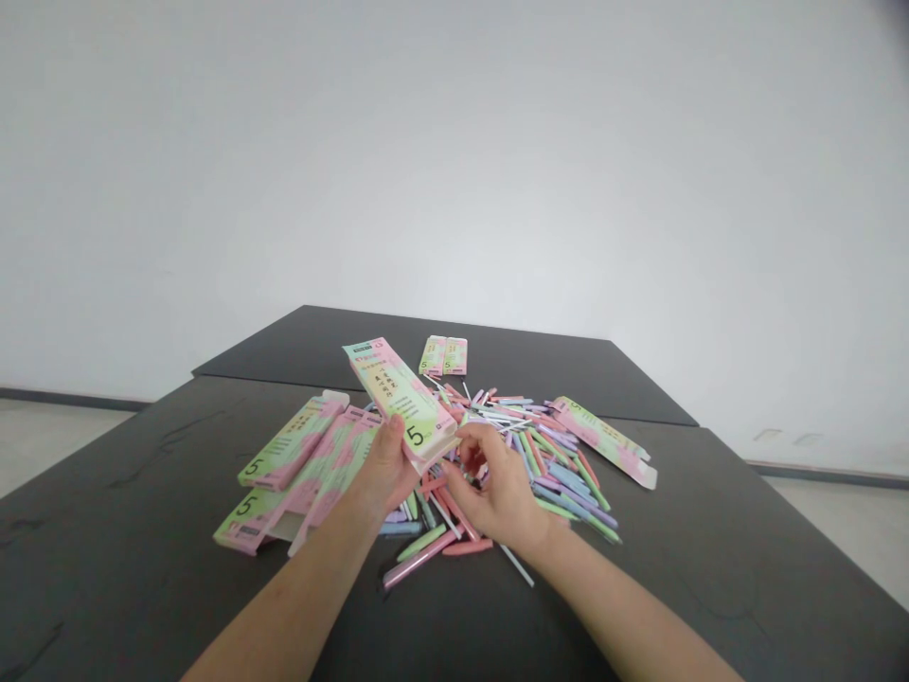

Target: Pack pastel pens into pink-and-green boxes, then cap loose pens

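My left hand (392,464) is wrapped round the lower part of a pink and green pen box (401,393) marked with a 5. The box is held tilted above the table, its far end pointing up and left. At its near end my right hand (501,488) has its fingers curled, with thumb and forefinger at the end flap. Part of that flap is hidden by the fingers. Beneath both hands lies a loose pile of pastel pens (568,474) in pink, green, blue and purple, with thin white sticks among them.
Several similar boxes (294,445) lie overlapping at the left, some with flaps out. Another box (603,440) with an open flap lies right of the pile. Two boxes (444,355) sit side by side at the back of the black table (142,530). A pale wall (454,170) stands behind.
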The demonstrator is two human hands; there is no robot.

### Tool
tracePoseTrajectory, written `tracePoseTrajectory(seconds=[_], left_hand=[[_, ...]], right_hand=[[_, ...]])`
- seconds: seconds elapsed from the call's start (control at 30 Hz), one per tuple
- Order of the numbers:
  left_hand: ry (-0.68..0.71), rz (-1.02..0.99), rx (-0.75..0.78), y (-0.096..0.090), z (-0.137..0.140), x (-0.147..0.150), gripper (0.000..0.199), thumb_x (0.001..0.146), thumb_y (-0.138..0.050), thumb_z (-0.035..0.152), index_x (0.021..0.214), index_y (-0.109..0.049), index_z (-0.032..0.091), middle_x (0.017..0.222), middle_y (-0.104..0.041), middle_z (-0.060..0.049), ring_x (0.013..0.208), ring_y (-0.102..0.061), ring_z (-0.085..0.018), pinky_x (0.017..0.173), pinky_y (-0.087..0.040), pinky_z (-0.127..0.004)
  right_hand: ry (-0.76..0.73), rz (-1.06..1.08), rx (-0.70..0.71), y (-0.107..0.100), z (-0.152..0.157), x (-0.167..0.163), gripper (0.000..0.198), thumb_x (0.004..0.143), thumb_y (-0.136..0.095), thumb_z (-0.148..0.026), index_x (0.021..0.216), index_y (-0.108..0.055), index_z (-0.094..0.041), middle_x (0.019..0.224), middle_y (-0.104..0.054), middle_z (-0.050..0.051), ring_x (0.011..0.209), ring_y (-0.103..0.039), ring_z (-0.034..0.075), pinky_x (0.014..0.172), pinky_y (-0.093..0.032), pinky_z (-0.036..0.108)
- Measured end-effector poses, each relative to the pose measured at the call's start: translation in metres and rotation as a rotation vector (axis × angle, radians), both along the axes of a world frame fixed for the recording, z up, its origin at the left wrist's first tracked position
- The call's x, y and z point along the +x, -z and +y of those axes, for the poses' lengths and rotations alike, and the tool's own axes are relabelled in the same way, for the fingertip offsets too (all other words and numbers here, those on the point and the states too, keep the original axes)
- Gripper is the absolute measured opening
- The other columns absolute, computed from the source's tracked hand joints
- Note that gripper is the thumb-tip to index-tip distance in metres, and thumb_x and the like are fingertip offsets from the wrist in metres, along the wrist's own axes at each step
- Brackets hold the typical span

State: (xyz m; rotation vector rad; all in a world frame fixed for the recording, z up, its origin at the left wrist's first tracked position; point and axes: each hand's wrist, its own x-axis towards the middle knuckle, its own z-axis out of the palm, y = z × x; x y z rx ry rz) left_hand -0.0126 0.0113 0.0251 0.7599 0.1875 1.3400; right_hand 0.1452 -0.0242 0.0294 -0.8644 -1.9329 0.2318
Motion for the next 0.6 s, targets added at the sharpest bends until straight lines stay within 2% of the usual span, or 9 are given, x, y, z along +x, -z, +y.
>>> tracePoseTrajectory(seconds=[0.13, 0.23, 0.33, 0.5, 0.6], left_hand=[[-0.019, 0.006, -0.017, 0.004, -0.001, 0.001, 0.053, 0.072, -0.077, 0.048, 0.113, -0.066, 0.015, 0.101, -0.076, -0.009, 0.092, -0.071, -0.025, 0.086, -0.056, -0.037], [-0.032, 0.050, -0.020, 0.006, -0.001, 0.003, 0.057, 0.071, -0.078, 0.049, 0.114, -0.065, 0.015, 0.100, -0.075, -0.011, 0.098, -0.070, -0.029, 0.091, -0.054, -0.042], [-0.090, 0.088, -0.025, 0.007, -0.002, 0.005, 0.057, 0.068, -0.081, 0.048, 0.111, -0.065, 0.015, 0.097, -0.075, -0.011, 0.101, -0.069, -0.031, 0.092, -0.053, -0.045], [-0.149, 0.112, -0.042, 0.007, -0.003, 0.006, 0.058, 0.065, -0.082, 0.048, 0.111, -0.066, 0.015, 0.094, -0.076, -0.010, 0.096, -0.070, -0.030, 0.088, -0.054, -0.043], [-0.138, 0.118, -0.017, 0.008, -0.004, 0.008, 0.061, 0.064, -0.083, 0.047, 0.114, -0.065, 0.018, 0.097, -0.075, -0.009, 0.098, -0.069, -0.029, 0.088, -0.054, -0.041]], right_hand=[[0.000, 0.032, -0.016, -0.009, -0.005, -0.003, 0.025, 0.078, -0.066, -0.025, 0.099, -0.053, -0.020, 0.096, -0.053, 0.007, 0.089, -0.055, 0.022, 0.069, -0.050, 0.033], [-0.003, 0.120, -0.119, -0.009, -0.007, -0.008, 0.025, 0.075, -0.069, -0.024, 0.092, -0.051, -0.021, 0.101, -0.049, 0.009, 0.095, -0.053, 0.022, 0.062, -0.051, 0.029], [-0.008, 0.199, -0.223, -0.006, -0.008, -0.014, 0.023, 0.075, -0.066, -0.021, 0.088, -0.048, -0.021, 0.102, -0.048, 0.008, 0.091, -0.053, 0.020, 0.053, -0.049, 0.024], [0.013, 0.270, -0.291, 0.001, -0.008, -0.021, 0.026, 0.073, -0.063, -0.017, 0.091, -0.046, -0.022, 0.093, -0.051, 0.002, 0.078, -0.055, 0.015, 0.058, -0.050, 0.025], [0.054, 0.321, -0.363, 0.001, -0.008, -0.023, 0.025, 0.073, -0.064, -0.019, 0.089, -0.045, -0.022, 0.086, -0.052, -0.001, 0.065, -0.052, 0.012, 0.055, -0.047, 0.024]])
